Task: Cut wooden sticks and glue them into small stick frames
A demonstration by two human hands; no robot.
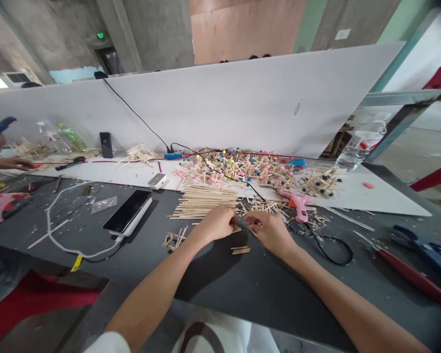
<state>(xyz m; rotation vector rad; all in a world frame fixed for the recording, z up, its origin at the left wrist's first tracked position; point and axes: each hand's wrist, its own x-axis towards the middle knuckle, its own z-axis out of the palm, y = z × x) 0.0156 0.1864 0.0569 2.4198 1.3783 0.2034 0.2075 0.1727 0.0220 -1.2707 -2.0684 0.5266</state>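
Note:
My left hand (220, 221) is closed in a pinch, and a short wooden stick (237, 230) pokes out beyond its fingertips. Close by on the right, my right hand (271, 231) is pinched too, with the end of another short stick (253, 232) at its fingers. Just below the hands, several short cut sticks (240, 250) lie side by side on the dark table. Behind my left hand is a pile of long wooden sticks (202, 202). A small frame of glued sticks (174, 239) lies left of my left forearm.
A pink glue gun (298, 203) lies right of my right hand. Stick models with coloured balls (235, 166) are heaped behind. A phone on a power bank (128, 212) lies left; a red-handled tool (413, 274) and blue-handled pliers (422, 245) lie right. A co-worker's hands (12, 163) are far left.

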